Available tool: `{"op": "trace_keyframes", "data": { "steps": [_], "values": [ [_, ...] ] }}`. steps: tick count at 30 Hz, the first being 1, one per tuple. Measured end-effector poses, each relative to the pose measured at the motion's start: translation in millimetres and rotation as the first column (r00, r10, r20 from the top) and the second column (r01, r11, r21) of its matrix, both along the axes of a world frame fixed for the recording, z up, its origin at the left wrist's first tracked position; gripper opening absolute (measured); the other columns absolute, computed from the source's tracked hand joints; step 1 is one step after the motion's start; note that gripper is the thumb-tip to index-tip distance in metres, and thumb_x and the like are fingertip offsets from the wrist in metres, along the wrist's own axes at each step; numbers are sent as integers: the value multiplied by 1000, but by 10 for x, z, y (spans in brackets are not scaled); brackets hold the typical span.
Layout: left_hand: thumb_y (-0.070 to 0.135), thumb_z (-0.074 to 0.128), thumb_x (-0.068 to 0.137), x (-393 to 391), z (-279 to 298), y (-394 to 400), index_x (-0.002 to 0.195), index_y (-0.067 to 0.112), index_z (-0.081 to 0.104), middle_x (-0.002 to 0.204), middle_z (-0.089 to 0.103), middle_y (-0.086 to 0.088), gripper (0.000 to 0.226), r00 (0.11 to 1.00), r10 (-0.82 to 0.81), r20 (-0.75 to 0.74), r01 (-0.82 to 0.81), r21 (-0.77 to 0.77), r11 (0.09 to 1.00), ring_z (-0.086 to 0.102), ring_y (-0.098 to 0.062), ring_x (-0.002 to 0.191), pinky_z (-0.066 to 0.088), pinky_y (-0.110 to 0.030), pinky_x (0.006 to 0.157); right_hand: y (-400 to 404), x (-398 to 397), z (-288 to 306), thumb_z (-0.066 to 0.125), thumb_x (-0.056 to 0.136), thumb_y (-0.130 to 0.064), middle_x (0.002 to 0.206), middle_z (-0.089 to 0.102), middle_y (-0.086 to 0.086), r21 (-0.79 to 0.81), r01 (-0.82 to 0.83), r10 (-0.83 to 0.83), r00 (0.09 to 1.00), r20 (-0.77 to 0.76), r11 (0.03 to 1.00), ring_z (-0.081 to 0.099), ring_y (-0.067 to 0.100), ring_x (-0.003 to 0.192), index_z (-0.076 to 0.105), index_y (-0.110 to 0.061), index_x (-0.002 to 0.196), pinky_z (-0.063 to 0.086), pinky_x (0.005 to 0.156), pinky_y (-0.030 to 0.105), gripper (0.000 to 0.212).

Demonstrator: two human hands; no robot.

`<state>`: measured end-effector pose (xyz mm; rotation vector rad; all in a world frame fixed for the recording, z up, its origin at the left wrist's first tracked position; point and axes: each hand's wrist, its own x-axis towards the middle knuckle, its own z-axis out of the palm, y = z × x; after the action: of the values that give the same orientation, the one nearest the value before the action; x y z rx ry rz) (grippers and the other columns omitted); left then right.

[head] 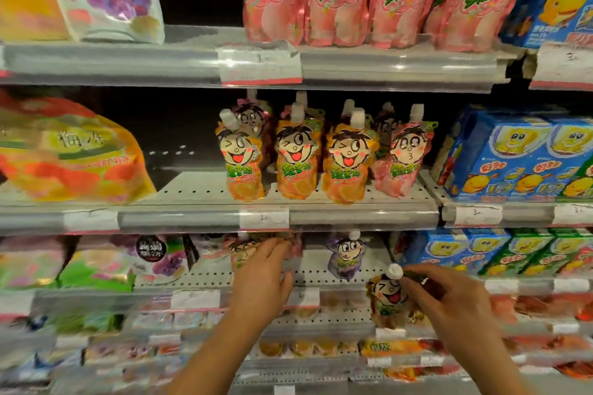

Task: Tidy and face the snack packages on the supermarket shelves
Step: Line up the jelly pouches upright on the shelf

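Now right hand [449, 295] pinches an orange pouch [390, 298]; left hand [266, 279] grips a shelved pouch [244, 253].

Supermarket shelves hold rows of spouted cartoon-face pouches [295, 160]. On a lower shelf [321, 272], the left hand [261, 282] grips a pouch [242, 255], while the right hand [449, 301] pinches an orange pouch [386, 297] near its white cap.
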<state>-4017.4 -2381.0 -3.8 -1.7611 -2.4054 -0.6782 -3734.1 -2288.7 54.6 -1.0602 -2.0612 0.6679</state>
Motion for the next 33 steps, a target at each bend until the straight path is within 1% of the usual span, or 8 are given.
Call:
{"op": "trace_keyframes", "data": {
  "steps": [3,5,6,9,14,17,30,33],
  "values": [
    [37,57,97,58,98,181,147,25,38,143,45,4,55,990,113,83,-107,-76,991,59,-18,115,51,-34,85,-58,-64,73,82,81,-14,69,71,-20,-12,-30,30,999,-20,999,68,-4,71,69,-49,82,54,61,10,37],
    [37,55,99,71,140,317,138,21,44,130,52,-1,43,975,184,129,-168,-122,978,59,-20,112,49,-32,82,-132,-64,136,73,80,-50,78,72,-24,-44,-54,51,996,-73,998,70,1,69,72,-53,82,58,61,18,4],
    [35,55,100,67,138,392,129,19,50,122,57,-4,34,968,199,151,-179,-137,974,60,-22,108,49,-33,80,-161,-54,156,68,76,-61,80,72,-25,-52,-69,63,993,-100,996,70,2,68,70,-59,88,58,60,20,12],
    [34,52,102,24,111,586,108,13,62,102,68,-11,24,956,213,202,-184,-151,971,66,-30,95,48,-36,71,-220,20,191,78,80,-37,77,73,-21,-45,-54,49,993,-103,998,70,4,62,68,-60,96,57,58,21,30],
    [35,53,101,-84,-18,766,106,15,68,96,72,-11,26,975,205,84,-188,-175,966,68,-33,87,48,-35,66,-241,238,115,84,76,0,72,71,-23,12,9,-9,1000,-19,1000,66,2,56,67,-63,94,49,56,9,67],
    [30,58,98,-115,-36,763,102,14,68,93,70,-10,19,970,232,73,-220,-150,964,68,-32,86,41,-33,63,-249,329,84,84,73,4,78,70,-29,16,48,-47,999,-15,999,66,-2,61,65,-69,91,46,57,5,78],
    [26,91,70,15,-121,254,84,22,75,96,65,3,22,993,120,-1,-120,22,993,64,-20,59,34,-25,46,-160,72,16,82,80,-5,64,69,-21,31,5,-5,1000,-1,1000,67,3,55,68,-52,97,48,53,9,53],
    [34,90,72,-60,-126,-8,84,26,73,98,65,9,23,991,130,14,-130,34,991,62,-15,56,34,-22,39,-135,-83,-37,81,82,-7,71,71,-21,-22,-32,32,999,27,999,68,6,61,73,-47,80,51,56,15,41]
  ]
}}
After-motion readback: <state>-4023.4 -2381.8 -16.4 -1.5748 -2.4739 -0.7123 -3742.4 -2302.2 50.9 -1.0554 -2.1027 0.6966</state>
